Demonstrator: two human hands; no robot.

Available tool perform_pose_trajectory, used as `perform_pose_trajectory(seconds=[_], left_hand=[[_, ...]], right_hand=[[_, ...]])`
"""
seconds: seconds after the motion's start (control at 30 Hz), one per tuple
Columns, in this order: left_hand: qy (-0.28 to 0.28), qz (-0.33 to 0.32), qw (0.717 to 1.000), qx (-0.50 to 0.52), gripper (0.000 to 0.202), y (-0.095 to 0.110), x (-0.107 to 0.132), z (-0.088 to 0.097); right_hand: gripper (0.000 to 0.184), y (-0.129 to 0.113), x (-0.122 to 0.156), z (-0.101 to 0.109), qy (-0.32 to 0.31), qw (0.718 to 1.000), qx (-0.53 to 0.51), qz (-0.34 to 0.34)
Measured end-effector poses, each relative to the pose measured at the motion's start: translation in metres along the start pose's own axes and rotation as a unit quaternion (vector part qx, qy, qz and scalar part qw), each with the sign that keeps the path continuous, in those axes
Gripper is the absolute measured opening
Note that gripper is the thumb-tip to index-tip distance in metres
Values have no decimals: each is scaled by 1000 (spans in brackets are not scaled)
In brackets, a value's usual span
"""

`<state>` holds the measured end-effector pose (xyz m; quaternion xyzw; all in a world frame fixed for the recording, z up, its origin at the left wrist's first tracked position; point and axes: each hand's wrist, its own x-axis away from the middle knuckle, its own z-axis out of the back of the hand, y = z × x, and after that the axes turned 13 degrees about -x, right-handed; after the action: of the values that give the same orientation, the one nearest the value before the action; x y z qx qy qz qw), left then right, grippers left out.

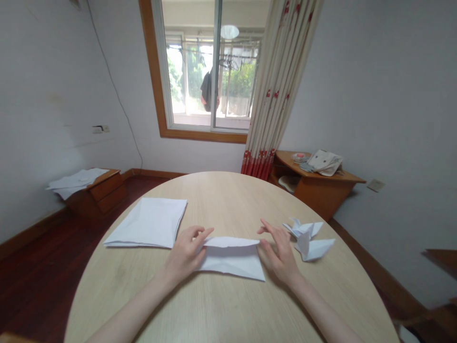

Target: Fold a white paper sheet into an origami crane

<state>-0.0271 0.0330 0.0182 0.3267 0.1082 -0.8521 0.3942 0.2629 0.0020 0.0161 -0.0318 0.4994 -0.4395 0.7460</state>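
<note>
A sheet of white paper (230, 263) lies on the round table in front of me, its far part folded up into a raised flap. At the left end of the flap, my left hand (186, 250) grips the paper between thumb and fingers, with the index finger stretched along the top. My right hand (280, 250) has its thumb at the flap's right corner. Its index finger is raised away from the paper, and the other fingers are partly hidden. Just beyond the right hand stand folded white paper figures (310, 240), which look like origami birds.
A stack of white paper (152, 221) lies on the round wooden table (228, 190), left of my left hand. Behind the table are a corner desk (321, 190) with a bag on it, a low cabinet (107, 190) with papers, a curtain (274, 95) and a window.
</note>
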Motion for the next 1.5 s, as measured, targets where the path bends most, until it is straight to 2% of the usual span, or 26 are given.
perform_pose_trajectory(seconds=[0.13, 0.43, 0.63, 0.87, 1.13, 1.37, 1.5], left_hand=[[8, -27, 999, -38, 28, 8, -4, 9], [-15, -42, 998, -54, 31, 17, -7, 19], [-85, -44, 994, -61, 26, 17, -5, 12], [-149, -49, 987, -39, 27, 15, -1, 1], [-187, -44, 981, -32, 36, 18, 13, -18], [-225, -56, 972, -31, 44, 26, 11, -18], [-256, -56, 964, -39, 47, 27, 10, -18]], right_hand=[[32, -5, -1, 2, -20, 999, -1, 26], [27, -21, -4, 1, -36, 993, 53, 97], [29, -30, -1, -6, -67, 987, 87, 120], [30, -37, 6, -21, -124, 980, 115, 110], [33, -34, 20, -43, -190, 967, 142, 95], [45, -35, 22, -48, -276, 955, 108, 27], [47, -33, 20, -47, -305, 949, 81, -13]])
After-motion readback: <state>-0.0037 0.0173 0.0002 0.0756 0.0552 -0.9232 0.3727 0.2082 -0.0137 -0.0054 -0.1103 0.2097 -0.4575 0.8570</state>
